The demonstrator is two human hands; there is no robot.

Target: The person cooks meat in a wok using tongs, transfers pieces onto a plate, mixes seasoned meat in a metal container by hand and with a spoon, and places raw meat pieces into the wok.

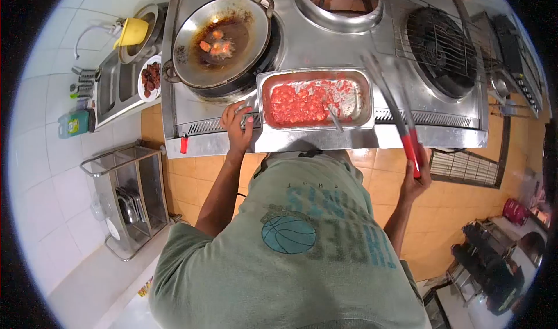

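Note:
My right hand [416, 177] is closed around the red handles of a pair of tongs [410, 149], whose long metal arms stand apart and point away over the stove, their far ends blurred. My left hand [237, 123] rests at the stove's front edge, fingers apart and holding nothing, close by the left end of a metal tray [372, 120]. Whether it touches the tray I cannot tell. In the tray lie red, wet-coated pieces [296, 103] and a spoon [335, 120] leaning on the front rim. Several orange-red pieces [220, 48] sit in oil in a wok [195, 33] behind.
A burner ring [340, 9] is at the back, and a wire rack [439, 38] covers the right burner. A red lighter [184, 144] lies at the front left. Left of the stove are a plate of dark fried pieces [151, 78], a sink [107, 88] and a yellow dipper [133, 31].

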